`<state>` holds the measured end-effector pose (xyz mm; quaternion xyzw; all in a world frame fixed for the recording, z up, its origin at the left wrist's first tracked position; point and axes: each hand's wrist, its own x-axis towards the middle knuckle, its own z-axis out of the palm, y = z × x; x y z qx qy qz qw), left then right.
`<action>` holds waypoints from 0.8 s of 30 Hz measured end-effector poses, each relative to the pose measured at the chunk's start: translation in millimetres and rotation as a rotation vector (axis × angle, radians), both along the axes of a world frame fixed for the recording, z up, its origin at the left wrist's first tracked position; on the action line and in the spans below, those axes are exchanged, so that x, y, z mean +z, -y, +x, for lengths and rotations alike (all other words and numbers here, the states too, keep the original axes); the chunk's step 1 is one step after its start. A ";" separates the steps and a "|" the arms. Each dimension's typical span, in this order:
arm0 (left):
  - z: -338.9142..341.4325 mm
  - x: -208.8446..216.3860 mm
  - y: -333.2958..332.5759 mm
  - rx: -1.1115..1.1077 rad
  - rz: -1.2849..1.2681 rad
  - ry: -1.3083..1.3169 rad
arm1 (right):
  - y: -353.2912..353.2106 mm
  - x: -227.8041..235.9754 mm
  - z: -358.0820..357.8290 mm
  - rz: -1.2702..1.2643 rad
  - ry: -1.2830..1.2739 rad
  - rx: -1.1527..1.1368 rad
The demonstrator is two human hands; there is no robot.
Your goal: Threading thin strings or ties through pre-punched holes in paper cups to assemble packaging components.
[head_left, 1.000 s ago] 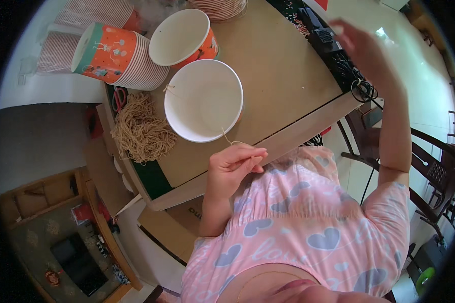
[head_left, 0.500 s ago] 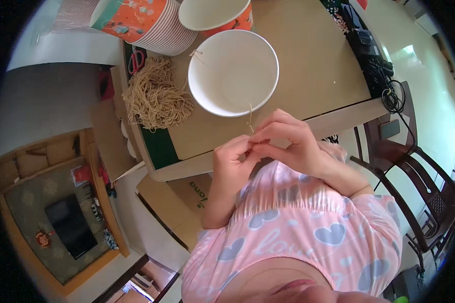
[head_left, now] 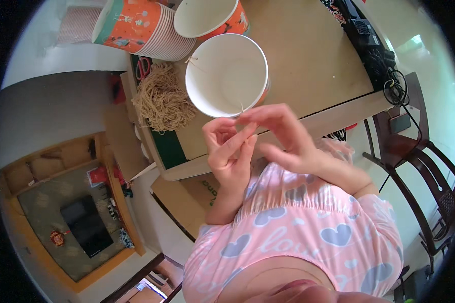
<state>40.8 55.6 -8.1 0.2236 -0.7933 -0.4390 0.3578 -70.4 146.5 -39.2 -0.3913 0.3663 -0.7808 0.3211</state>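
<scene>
A white-lined paper bucket [head_left: 227, 76] stands on the table just beyond my hands, its orange outside showing at the right edge. Thin tan twine [head_left: 242, 107] hangs through its near rim and runs toward my fingers, which hide most of it. My left hand [head_left: 230, 151] is closed in a pinch, apparently on that twine. Beside it, my right hand [head_left: 290, 144] has its thumb well apart from its fingers, whose tips reach over the left hand near the rim. Another twine piece [head_left: 192, 59] is tied through the bucket's far left rim.
A loose heap of twine [head_left: 164, 98] lies left of the bucket, with red-handled scissors [head_left: 143, 67] behind it. Farther back are a stack of orange buckets [head_left: 141, 28] and a single bucket [head_left: 207, 17]. Black cables [head_left: 395, 88] hang at the table's right edge, near dark wooden chairs [head_left: 424, 171].
My right hand has opened from its pinch, its thumb drawing away from the fingers. The left hand has turned, still pinched. The whole view has shifted slightly.
</scene>
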 end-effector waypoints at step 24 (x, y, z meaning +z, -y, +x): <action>18.3 -3.3 11.9 0.138 -0.108 0.006 | 7.8 0.1 13.8 0.364 -0.062 0.042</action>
